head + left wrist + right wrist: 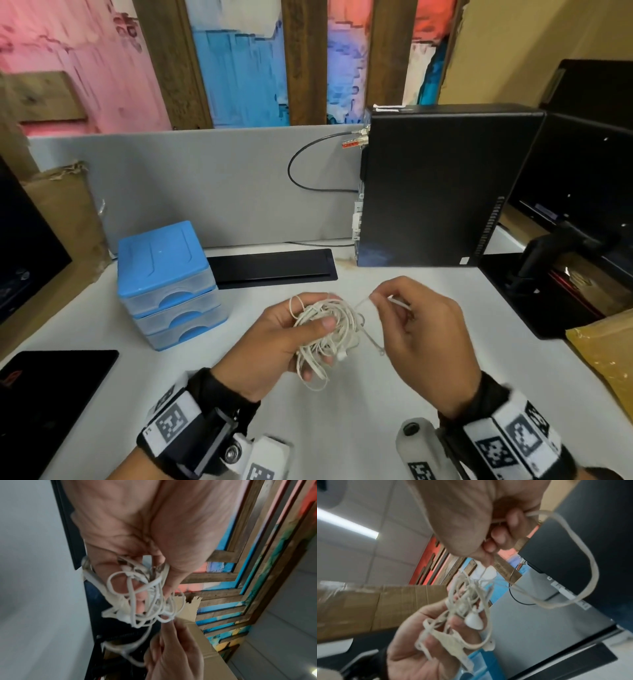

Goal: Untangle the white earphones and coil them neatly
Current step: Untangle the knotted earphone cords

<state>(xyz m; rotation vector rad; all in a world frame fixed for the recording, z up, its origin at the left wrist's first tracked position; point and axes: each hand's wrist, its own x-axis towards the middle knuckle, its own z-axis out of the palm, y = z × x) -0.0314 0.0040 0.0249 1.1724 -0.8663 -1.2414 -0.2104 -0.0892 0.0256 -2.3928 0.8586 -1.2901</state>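
A tangled bundle of white earphones (325, 334) sits in my left hand (291, 335), above the white desk. The thumb presses on top of the knot and the fingers curl under it. In the left wrist view the cable loops (137, 599) hang from the curled fingers of my left hand (137, 561). My right hand (411, 322) is just right of the bundle and pinches one strand pulled out of it. In the right wrist view my right hand (489, 550) pinches the cable, a long loop (590, 568) arcs to the right, and an earbud (473, 620) lies against the left fingers.
A blue drawer unit (168, 284) stands left of the hands. A black flat cover (274, 269) lies behind them, and a black computer case (442, 185) stands at the back right. A dark tablet (51, 394) lies at the left, and a monitor arm base (548, 270) and brown envelope (609, 349) at the right.
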